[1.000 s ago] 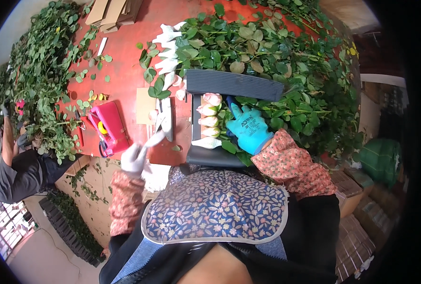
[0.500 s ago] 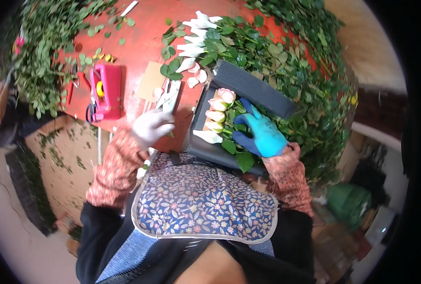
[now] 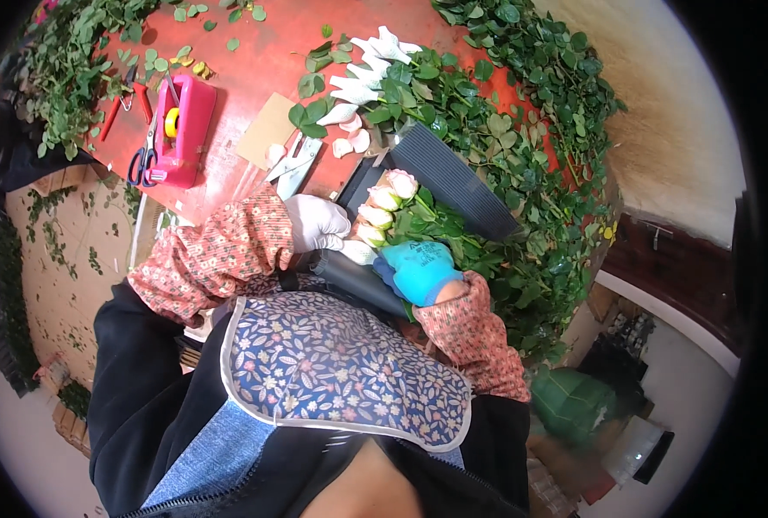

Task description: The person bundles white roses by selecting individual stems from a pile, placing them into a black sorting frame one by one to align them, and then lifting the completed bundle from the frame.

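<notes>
Pink-and-cream roses point(image 3: 384, 207) lie in a row in a black ribbed tray point(image 3: 362, 278), stems to the right. At the near end is a rose in a white netting sleeve point(image 3: 358, 251). My left hand point(image 3: 317, 223), in a white glove, has its fingers closed at the sleeve's tip, which they hide. My right hand point(image 3: 418, 268), in a teal and dark blue glove, is curled just behind that sleeved bloom, its fingers closed about the stem and partly hidden. The tray's ribbed flap point(image 3: 455, 183) stands raised on the far side.
More white-sleeved roses point(image 3: 358, 86) lie beyond, by loose petals point(image 3: 349, 138). A stapler point(image 3: 296, 167) rests by brown cardboard point(image 3: 266, 129). Leftward are a pink tape dispenser point(image 3: 185, 129), scissors point(image 3: 145, 160) and red-handled pliers point(image 3: 125, 108). Leafy stems point(image 3: 539, 198) pile at right.
My left hand has moved right from beside the stapler to the sleeved rose. My right hand has come nearer and left, closing behind that bloom. The head view has shifted slightly.
</notes>
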Available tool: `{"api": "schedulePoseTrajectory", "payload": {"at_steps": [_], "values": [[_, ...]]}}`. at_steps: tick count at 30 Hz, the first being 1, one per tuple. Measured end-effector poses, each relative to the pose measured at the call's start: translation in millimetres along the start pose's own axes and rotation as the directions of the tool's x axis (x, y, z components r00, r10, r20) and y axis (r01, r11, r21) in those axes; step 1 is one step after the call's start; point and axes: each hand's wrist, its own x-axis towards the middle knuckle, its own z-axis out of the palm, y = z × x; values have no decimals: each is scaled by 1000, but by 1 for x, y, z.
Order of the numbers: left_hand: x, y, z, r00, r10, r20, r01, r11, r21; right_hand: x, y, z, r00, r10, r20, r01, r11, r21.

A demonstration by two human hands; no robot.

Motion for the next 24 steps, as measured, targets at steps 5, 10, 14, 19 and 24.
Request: {"api": "schedulePoseTrajectory", "payload": {"at_steps": [5,10,14,19,24], "values": [[-10,-8,-17,992,108,-69,-71,912,404,8,1,9,999,-40,-14,39,999,-14],[-73,7,-65,919,-354,-175,390,743,544,11,4,11,999,-41,4,41,999,-11],[-124,30,-61,721,-680,-133,650,599,467,9,13,3,995,-61,74,61,998,-7],[-222,-18,-14,367,-921,130,688,363,628,14,12,-9,978,-56,203,64,997,-35],[-216,-47,-1,569,-821,47,595,451,665,12,16,12,991,-54,124,61,997,-48]]}}
